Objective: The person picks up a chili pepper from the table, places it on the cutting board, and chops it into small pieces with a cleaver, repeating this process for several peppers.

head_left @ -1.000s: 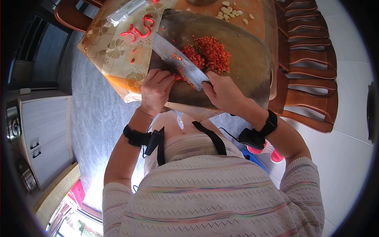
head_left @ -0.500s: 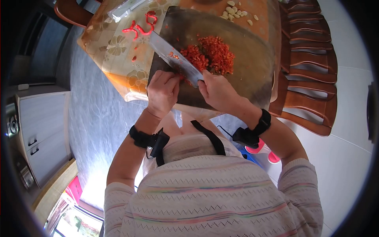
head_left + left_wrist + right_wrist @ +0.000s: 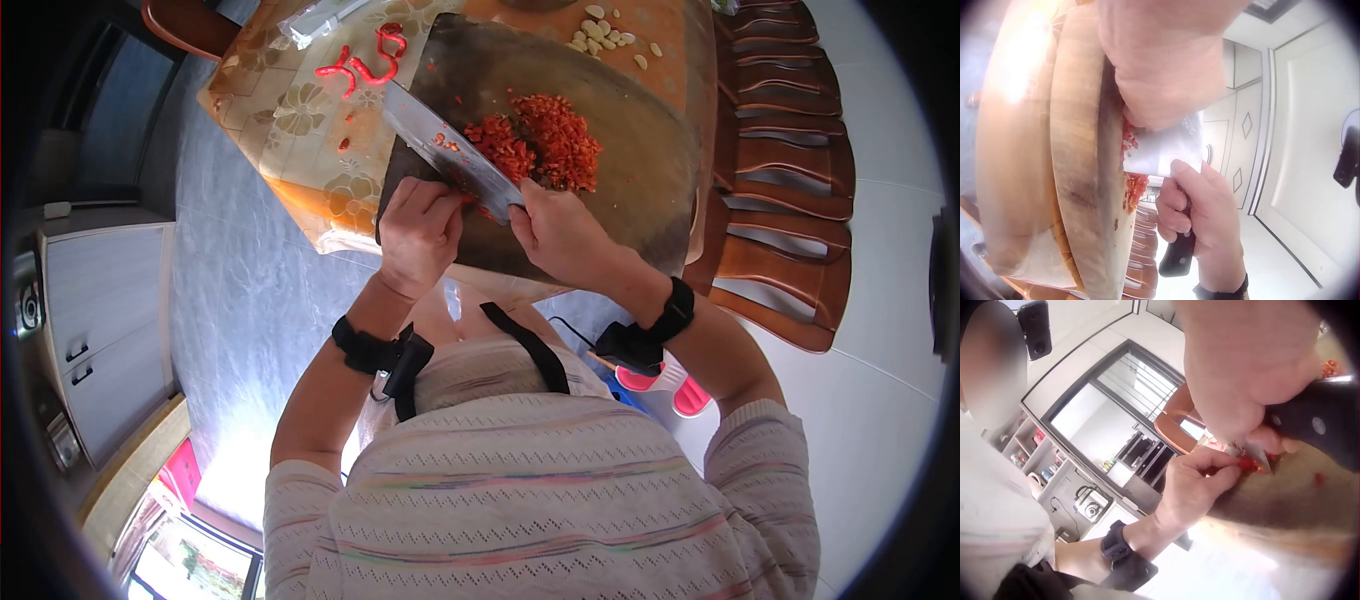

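Note:
The right hand grips the black handle of a wide cleaver, whose blade slants across the cutting board. Beside the blade's lower side, the left hand pinches a piece of red chili between thumb and fingers, close to the edge. Bits of chili cling to the blade's face. A heap of chopped red chili lies on the board just past the blade. In the left wrist view, the left hand hides the chili it holds.
Whole red chilies and a clear plastic packet lie on the patterned tablecloth left of the board. Peeled garlic cloves sit beyond its far edge. Wooden chairs line the right side.
Both hands and the cleaver shift only slightly against the board, the left hand now closer to the blade. The whole head view has drifted a little.

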Demonstrator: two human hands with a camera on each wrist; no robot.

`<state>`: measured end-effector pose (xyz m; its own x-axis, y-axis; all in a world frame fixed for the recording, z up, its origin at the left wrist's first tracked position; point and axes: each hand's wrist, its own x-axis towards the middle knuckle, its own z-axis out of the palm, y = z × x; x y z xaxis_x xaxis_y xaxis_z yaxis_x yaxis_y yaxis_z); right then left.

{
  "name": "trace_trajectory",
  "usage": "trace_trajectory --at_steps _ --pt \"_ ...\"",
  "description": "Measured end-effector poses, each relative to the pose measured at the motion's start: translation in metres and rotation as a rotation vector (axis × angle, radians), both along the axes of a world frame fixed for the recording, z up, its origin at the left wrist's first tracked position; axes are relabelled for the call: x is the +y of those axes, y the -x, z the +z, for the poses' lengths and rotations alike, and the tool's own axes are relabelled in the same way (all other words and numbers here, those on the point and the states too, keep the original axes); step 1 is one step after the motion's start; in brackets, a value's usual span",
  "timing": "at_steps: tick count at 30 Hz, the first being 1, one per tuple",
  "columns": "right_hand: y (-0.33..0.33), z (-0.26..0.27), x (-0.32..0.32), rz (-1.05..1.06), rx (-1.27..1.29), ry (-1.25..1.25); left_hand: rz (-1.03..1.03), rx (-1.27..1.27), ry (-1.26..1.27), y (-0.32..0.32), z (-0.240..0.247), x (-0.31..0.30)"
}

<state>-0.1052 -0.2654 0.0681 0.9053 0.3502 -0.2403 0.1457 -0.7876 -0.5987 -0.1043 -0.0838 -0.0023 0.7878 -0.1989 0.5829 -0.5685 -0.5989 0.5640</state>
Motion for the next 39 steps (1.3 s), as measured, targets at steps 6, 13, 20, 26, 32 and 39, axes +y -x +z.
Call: trace_trajectory --at_steps 6,13,20,26,32,39 --pt "0.001 -0.005 -0.007 -0.057 -0.024 -0.052 -0.012 0.031 -0.019 0.004 0.003 -0.002" --pt "0.0 0.008 -0.005 0.039 -0.012 -0.014 0.002 0.031 0.003 0.003 0.001 -0.003" --pt "-0.003 -0.004 -0.004 -0.014 -0.06 -0.032 -0.009 0.031 -0.019 0.004 0.003 -0.002" --pt "-0.002 0.014 -0.009 0.027 0.01 0.007 0.012 0.025 -0.007 0.004 0.0 -0.002" --pt "0.003 -0.007 -0.002 0.011 -0.035 -0.024 -0.001 0.055 -0.016 0.006 0.001 -0.001" --pt "0.003 0.009 -0.007 -0.024 0.015 -0.044 -0.022 0.068 -0.016 0.007 0.002 0.003"
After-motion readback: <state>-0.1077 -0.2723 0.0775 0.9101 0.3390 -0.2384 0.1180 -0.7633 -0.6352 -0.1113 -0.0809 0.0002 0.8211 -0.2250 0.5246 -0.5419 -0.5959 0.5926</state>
